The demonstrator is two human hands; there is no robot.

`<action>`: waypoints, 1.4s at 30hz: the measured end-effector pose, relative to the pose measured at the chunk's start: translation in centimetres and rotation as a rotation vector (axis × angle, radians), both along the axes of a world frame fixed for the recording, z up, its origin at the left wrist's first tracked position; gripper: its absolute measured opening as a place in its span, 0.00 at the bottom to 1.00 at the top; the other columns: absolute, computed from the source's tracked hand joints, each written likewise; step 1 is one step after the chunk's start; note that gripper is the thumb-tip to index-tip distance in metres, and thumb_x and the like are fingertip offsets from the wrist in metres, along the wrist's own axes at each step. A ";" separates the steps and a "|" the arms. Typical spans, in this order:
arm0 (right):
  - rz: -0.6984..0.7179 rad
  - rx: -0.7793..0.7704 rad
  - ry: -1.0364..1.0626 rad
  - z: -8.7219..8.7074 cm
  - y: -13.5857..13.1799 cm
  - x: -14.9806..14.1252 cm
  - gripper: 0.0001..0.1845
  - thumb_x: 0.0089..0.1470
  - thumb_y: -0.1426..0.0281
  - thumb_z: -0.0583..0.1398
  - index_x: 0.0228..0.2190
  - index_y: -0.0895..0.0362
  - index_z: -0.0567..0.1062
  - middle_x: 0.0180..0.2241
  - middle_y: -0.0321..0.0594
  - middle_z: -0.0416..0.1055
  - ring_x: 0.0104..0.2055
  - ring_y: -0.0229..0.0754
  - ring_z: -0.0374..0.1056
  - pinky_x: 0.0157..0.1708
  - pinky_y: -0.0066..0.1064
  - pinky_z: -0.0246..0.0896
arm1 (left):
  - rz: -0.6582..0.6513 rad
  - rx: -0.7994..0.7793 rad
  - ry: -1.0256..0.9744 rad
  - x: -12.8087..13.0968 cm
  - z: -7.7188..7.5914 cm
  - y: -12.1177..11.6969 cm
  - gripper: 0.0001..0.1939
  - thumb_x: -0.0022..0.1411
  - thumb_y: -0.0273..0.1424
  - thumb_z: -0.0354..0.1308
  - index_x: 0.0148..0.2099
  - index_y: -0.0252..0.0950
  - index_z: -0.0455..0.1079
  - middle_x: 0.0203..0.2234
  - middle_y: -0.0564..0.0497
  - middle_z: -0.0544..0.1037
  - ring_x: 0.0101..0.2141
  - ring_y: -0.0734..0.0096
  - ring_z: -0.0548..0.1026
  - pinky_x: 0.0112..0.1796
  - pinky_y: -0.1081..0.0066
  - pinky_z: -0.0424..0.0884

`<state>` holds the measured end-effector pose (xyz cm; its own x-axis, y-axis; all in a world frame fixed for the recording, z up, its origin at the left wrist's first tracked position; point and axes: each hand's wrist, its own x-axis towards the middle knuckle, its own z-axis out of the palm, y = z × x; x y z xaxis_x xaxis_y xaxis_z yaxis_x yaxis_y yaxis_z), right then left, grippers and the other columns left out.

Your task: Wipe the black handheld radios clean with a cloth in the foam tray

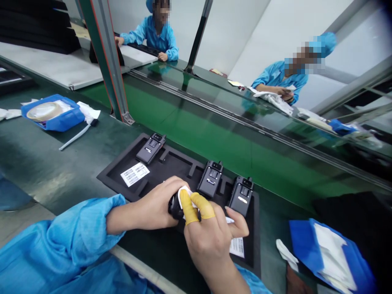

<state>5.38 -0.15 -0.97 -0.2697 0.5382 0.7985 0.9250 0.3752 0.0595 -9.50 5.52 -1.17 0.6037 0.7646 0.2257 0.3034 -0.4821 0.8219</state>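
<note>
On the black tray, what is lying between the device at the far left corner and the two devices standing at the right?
In the head view, only bare tray with empty cut-out slots lies between the left device and the right pair; the barcode label lies nearer, beside that stretch.

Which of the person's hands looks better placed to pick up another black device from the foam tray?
Probably the right hand: it lies nearest the two upright small black plastic devices in the black foam tray. The left hand is wrapped around the black device being wiped with a white cloth.
</note>
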 end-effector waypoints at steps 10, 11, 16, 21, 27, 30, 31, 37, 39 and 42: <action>-0.170 -0.016 -0.007 0.2 -1.0 -1.4 0.12 0.51 0.82 0.53 0.23 0.57 0.70 0.33 0.41 0.75 0.33 0.37 0.65 0.43 0.42 0.46 | 0.028 -0.019 0.016 0.1 0.1 -0.4 0.28 0.43 0.19 0.62 0.47 0.37 0.60 0.42 0.49 0.66 0.42 0.65 0.68 0.44 0.65 0.67; -0.176 -0.018 -0.003 0.2 -1.0 -1.4 0.12 0.51 0.82 0.53 0.23 0.57 0.70 0.33 0.41 0.75 0.32 0.37 0.65 0.42 0.42 0.46 | 0.023 -0.015 0.020 0.2 0.1 -0.4 0.28 0.43 0.19 0.62 0.47 0.37 0.60 0.42 0.50 0.66 0.42 0.65 0.68 0.44 0.65 0.66; -0.185 -0.066 -0.018 0.4 -1.1 -0.3 0.12 0.49 0.82 0.53 0.20 0.57 0.68 0.30 0.40 0.74 0.29 0.37 0.62 0.41 0.41 0.46 | 0.029 -0.002 0.026 0.3 0.2 -0.4 0.29 0.40 0.17 0.59 0.46 0.38 0.60 0.41 0.51 0.66 0.42 0.66 0.68 0.44 0.67 0.66; -0.151 -0.090 0.064 0.5 -0.7 0.4 0.13 0.51 0.82 0.51 0.27 0.57 0.72 0.33 0.41 0.74 0.30 0.37 0.61 0.41 0.40 0.46 | 0.013 0.009 0.016 0.2 0.2 -0.5 0.29 0.39 0.16 0.57 0.46 0.37 0.60 0.41 0.50 0.66 0.42 0.65 0.68 0.44 0.67 0.66; 0.115 -0.111 0.121 0.1 0.0 0.6 0.18 0.47 0.85 0.50 0.31 0.55 0.73 0.31 0.35 0.72 0.33 0.35 0.62 0.43 0.39 0.44 | 0.005 0.026 0.005 -0.1 -0.2 -0.5 0.30 0.41 0.17 0.59 0.48 0.39 0.58 0.43 0.50 0.66 0.43 0.65 0.68 0.45 0.67 0.66; 0.173 -0.176 0.165 0.1 0.2 1.1 0.19 0.45 0.85 0.51 0.30 0.54 0.74 0.32 0.34 0.71 0.33 0.35 0.62 0.43 0.39 0.43 | -0.009 0.027 0.015 -0.2 -0.2 -0.3 0.31 0.41 0.18 0.60 0.48 0.39 0.58 0.43 0.50 0.66 0.43 0.65 0.68 0.45 0.67 0.66; 0.191 -0.188 0.181 0.1 0.3 1.3 0.19 0.44 0.85 0.51 0.30 0.54 0.74 0.32 0.34 0.71 0.33 0.34 0.62 0.43 0.39 0.43 | -0.010 0.027 0.017 -0.2 -0.2 -0.3 0.31 0.41 0.18 0.60 0.48 0.39 0.59 0.43 0.50 0.66 0.43 0.65 0.68 0.45 0.67 0.66; 0.245 -0.285 0.265 0.2 0.0 2.1 0.24 0.47 0.85 0.52 0.37 0.48 0.76 0.33 0.32 0.70 0.33 0.33 0.62 0.43 0.37 0.45 | -0.024 0.018 0.022 -0.1 -0.1 -0.4 0.30 0.42 0.19 0.58 0.50 0.39 0.58 0.44 0.49 0.66 0.44 0.63 0.68 0.46 0.65 0.67; 0.239 -0.296 0.281 0.1 -0.2 2.3 0.25 0.47 0.85 0.51 0.38 0.47 0.76 0.33 0.32 0.70 0.33 0.33 0.62 0.43 0.36 0.45 | -0.034 0.020 0.026 0.0 0.0 -0.4 0.30 0.42 0.19 0.57 0.49 0.39 0.58 0.44 0.49 0.66 0.44 0.63 0.69 0.46 0.65 0.67; 0.217 -0.298 0.296 0.0 -0.5 2.7 0.25 0.48 0.84 0.52 0.37 0.46 0.77 0.33 0.31 0.70 0.33 0.33 0.62 0.43 0.36 0.45 | -0.033 0.018 0.032 0.1 0.2 -0.4 0.30 0.41 0.18 0.57 0.48 0.39 0.59 0.44 0.50 0.66 0.43 0.64 0.69 0.45 0.66 0.67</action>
<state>8.08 -0.63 -1.02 -0.1849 0.7118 0.6776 0.7845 0.5222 -0.3345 -9.45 5.16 -0.95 0.6358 0.7401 0.2192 0.3130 -0.5067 0.8033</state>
